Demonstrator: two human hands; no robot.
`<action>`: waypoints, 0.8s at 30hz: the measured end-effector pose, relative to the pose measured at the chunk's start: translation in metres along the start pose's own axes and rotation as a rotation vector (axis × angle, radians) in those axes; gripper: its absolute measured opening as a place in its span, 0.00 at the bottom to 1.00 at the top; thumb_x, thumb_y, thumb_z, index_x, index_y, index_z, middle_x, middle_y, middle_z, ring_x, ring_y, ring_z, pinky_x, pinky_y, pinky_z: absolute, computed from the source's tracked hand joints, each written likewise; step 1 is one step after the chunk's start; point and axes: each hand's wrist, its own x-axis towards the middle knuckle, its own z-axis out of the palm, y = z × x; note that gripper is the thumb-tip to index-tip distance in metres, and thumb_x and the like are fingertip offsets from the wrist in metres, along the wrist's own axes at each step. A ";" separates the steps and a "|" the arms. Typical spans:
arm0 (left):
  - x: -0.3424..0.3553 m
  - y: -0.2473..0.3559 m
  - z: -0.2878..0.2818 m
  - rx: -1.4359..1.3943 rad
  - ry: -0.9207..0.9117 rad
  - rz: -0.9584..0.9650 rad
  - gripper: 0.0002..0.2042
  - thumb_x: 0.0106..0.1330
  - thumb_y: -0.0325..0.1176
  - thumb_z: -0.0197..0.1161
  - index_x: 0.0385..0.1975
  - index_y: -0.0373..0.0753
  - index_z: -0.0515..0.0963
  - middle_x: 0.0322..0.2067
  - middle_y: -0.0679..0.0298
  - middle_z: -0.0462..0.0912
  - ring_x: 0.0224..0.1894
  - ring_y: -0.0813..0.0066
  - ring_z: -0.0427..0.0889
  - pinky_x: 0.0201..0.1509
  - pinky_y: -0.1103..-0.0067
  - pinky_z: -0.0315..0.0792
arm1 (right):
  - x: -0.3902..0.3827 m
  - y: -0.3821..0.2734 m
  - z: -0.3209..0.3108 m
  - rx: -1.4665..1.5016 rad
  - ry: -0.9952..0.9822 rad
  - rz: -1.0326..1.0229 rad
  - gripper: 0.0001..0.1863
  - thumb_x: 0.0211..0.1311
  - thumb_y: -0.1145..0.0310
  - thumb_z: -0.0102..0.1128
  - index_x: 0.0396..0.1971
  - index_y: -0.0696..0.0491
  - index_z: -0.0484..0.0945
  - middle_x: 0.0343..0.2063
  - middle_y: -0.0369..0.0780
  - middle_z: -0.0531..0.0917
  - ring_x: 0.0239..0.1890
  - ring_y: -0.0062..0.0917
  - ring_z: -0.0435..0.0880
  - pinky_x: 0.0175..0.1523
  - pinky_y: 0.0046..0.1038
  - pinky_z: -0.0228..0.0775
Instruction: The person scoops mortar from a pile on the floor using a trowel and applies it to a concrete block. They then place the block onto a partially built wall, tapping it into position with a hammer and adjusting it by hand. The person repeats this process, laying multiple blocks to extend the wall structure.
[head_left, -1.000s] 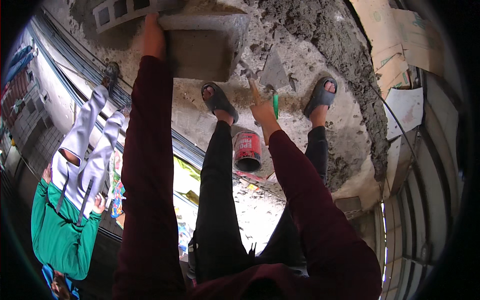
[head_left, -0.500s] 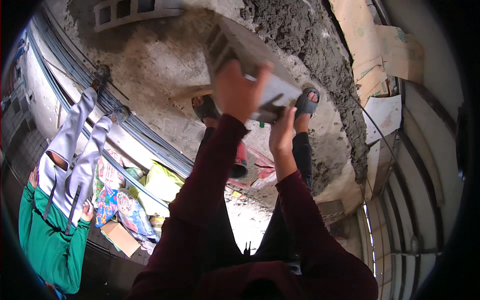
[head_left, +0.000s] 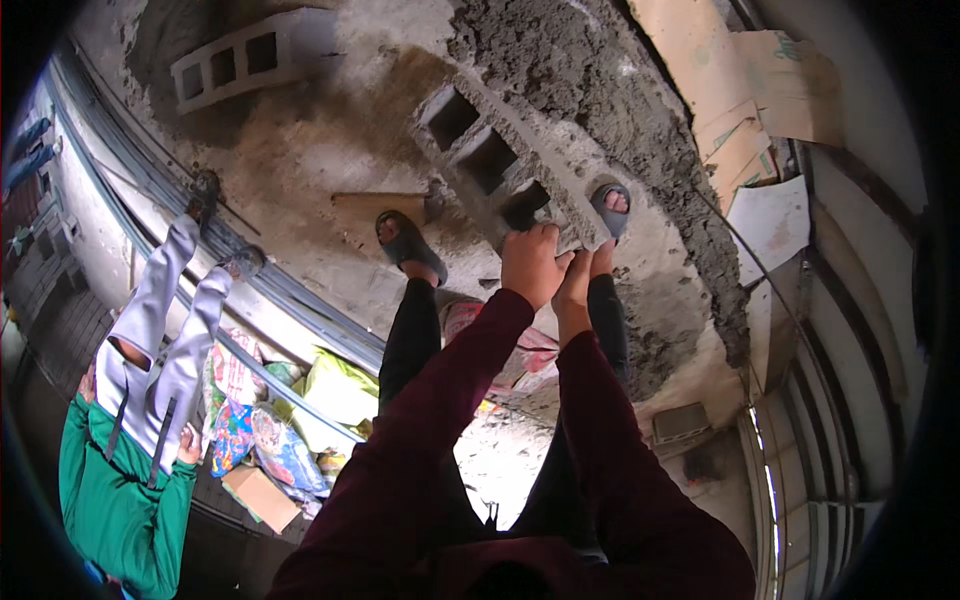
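Head view:

1. Second block [head_left: 305, 45]: upper left, laid with its openings facing me.
2. Hollow block [head_left: 548, 170]: tilted, near end beside my right sandal [head_left: 606, 215].
3. My left hand [head_left: 533, 268]: fingers curled over its near wall, presumably for purchase.
4. My right hand [head_left: 573, 292]: fingers together at the near corner, seemingly bracing weight; pinching, I cannot tell.
5. Mortar [head_left: 600, 95]: heaped rightward.

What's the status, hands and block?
Left hand on near end of hollow block, right hand at its corner. Three hollows facing camera. Right sandal close beside block.
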 end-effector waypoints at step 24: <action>0.046 -0.281 -0.345 -0.827 0.205 -0.505 0.29 0.67 0.46 0.58 0.63 0.36 0.62 0.58 0.59 0.71 0.58 0.64 0.72 0.62 0.69 0.67 | 0.154 0.153 -0.044 -1.366 -0.090 -0.037 0.35 0.54 0.54 0.60 0.57 0.62 0.65 0.45 0.58 0.79 0.48 0.51 0.78 0.54 0.44 0.69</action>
